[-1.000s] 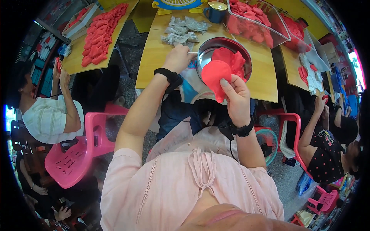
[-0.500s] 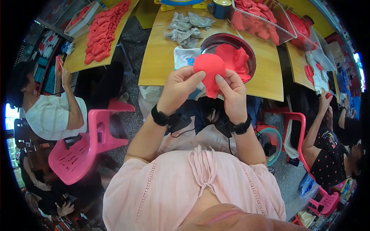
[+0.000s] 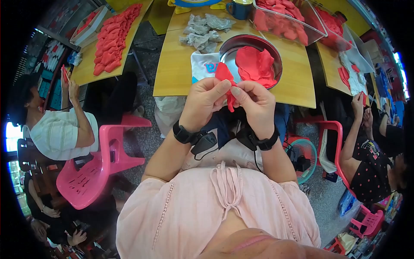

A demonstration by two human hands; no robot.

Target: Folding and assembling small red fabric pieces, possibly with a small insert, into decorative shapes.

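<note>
A red fabric piece is bunched between my two hands, in front of the table's near edge. My left hand pinches it from one side, thumb on top. My right hand pinches the other side, its thumb close to the left one. A narrow end of the cloth hangs down between the fingers. Just beyond my hands stands a round metal tin with more red fabric pieces lying in it. Left of the tin lies a white cloth with blue and pink lettering.
Crumpled grey bundles lie farther back on the yellow table, near a dark mug. A clear bin of red pieces stands at the back right. People sit at both sides near pink chairs; a teal basket is on the right.
The red piece was spread flat and rounded between my fingers; now it is folded into a narrow bunch. My hands remain in nearly the same place.
</note>
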